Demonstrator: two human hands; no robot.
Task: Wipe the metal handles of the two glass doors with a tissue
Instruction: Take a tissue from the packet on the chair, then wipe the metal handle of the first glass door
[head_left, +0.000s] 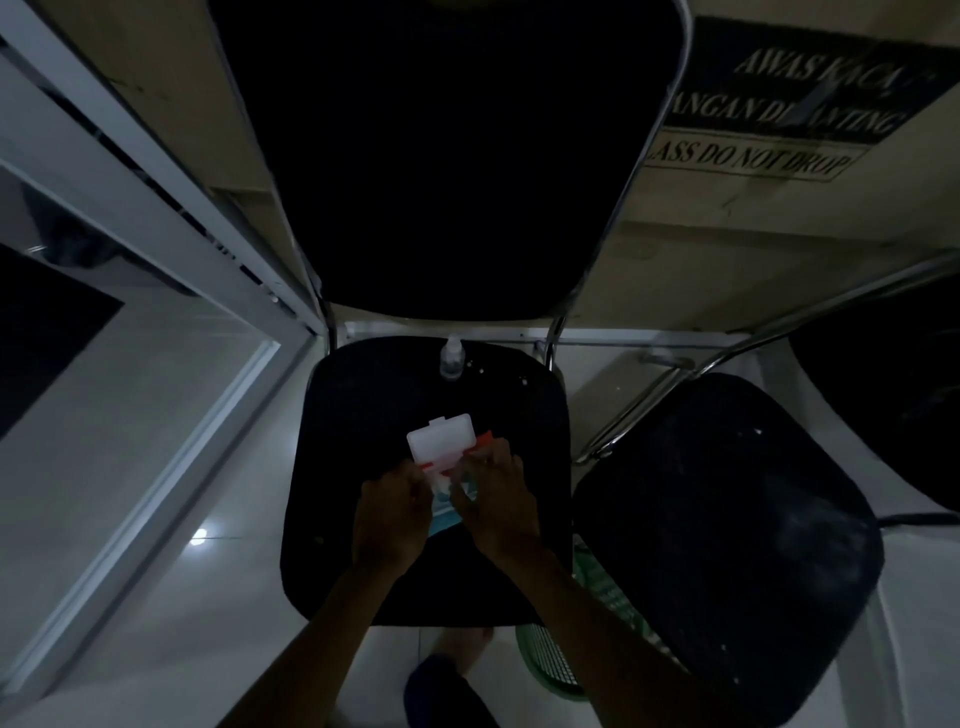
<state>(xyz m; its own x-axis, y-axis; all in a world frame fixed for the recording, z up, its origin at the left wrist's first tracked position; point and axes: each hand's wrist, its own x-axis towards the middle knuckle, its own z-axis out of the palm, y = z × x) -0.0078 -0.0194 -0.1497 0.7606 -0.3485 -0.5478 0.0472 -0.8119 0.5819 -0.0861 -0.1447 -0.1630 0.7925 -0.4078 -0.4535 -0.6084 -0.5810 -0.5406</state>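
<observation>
Pinching soft tissue (442, 484) from plastic pack (451, 512)

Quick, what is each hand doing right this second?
Left hand: holds the tissue pack steady on the chair seat.
Right hand: pinches a tissue at the pack's opening, under its raised lid.

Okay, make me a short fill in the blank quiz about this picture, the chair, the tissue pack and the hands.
1. The tissue pack lies on the seat of a black ____.
2. The pack's white flip lid stands ____.
3. A small clear ____ stands at the back of the seat, behind the pack.
4. The left hand and the right hand both work at the ____.

Missing words: chair; open; bottle; tissue pack
</observation>
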